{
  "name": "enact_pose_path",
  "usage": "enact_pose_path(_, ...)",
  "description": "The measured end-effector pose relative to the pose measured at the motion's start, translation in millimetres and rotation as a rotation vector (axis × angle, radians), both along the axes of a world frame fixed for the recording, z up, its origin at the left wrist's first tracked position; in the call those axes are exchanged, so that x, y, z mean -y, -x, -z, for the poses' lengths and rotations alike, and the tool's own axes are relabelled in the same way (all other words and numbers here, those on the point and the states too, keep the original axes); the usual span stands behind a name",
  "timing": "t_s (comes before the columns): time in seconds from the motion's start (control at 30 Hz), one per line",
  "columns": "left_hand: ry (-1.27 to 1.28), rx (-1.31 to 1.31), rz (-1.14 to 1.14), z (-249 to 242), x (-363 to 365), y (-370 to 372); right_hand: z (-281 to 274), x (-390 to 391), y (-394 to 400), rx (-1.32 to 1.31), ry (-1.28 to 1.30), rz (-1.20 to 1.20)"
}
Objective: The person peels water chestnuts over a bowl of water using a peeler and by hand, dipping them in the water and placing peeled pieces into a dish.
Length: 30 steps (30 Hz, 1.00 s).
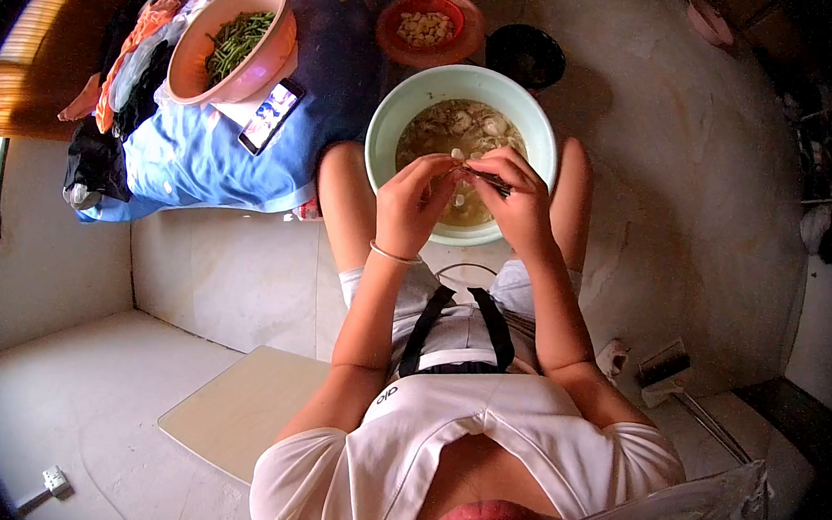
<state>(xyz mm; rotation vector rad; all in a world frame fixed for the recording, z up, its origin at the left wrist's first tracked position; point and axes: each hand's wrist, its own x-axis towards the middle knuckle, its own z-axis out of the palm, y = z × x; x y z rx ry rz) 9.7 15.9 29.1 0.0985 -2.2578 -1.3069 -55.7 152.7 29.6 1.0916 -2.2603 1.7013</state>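
Observation:
Above a pale green basin (380,140), my left hand (413,199) pinches a small whitish piece, which looks like a garlic clove (458,154). Closed around a small dark-handled knife (490,181), my right hand (521,198) meets the left at the fingertips. The blade is mostly hidden by my fingers. Cloudy brownish water (456,126) fills part of the basin, with pale cloves and bits of skin floating in it. The basin stands between my knees.
Beyond the basin are a red bowl of peeled cloves (425,28) and a black bowl (526,57). On the blue-covered bed (165,162) at left sit a pink basin of green beans (185,61) and a lit phone (272,117). A brush and dustpan (664,368) lie right.

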Motion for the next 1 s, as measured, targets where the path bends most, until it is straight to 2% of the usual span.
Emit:
enact_pose_path(0.13, 0.105, -0.098, 0.026, 1, 2, 1, 0, -1, -1, 0.005, -0.039, 0.008)
enact_pose_path(0.33, 0.211, 0.002, -0.008, -8, -1, -3, 3, -2, 0, -0.013, -0.061, 0.002)
enact_pose_path(0.47, 0.244, -0.033, -0.004, -8, -2, -3, 6, -1, 1, -0.014, -0.04, 0.004)
enact_pose_path(0.53, 0.062, 0.063, -0.016, -8, -3, -5, 2, -1, 0, 0.084, -0.016, -0.014)
enact_pose_path(0.67, -0.034, 0.001, -0.004, 1, 0, -3, -3, -3, -1, 0.354, 0.002, -0.046)
enact_pose_path(0.77, -0.047, 0.02, 0.001, 0, -2, -3, 3, -2, 2, 0.269, 0.029, -0.051)
enact_pose_path(0.87, -0.017, -0.01, -0.015, 2, -2, -2, 0, -1, 1, 0.257, 0.021, -0.057)
enact_pose_path(0.93, 0.212, -0.169, -0.058, 4, -1, 2, 7, -1, 2, 0.243, 0.027, -0.051)
enact_pose_path(1.0, 0.231, -0.157, -0.098, 5, -1, 1, 8, -2, 2, 0.229, 0.033, -0.045)
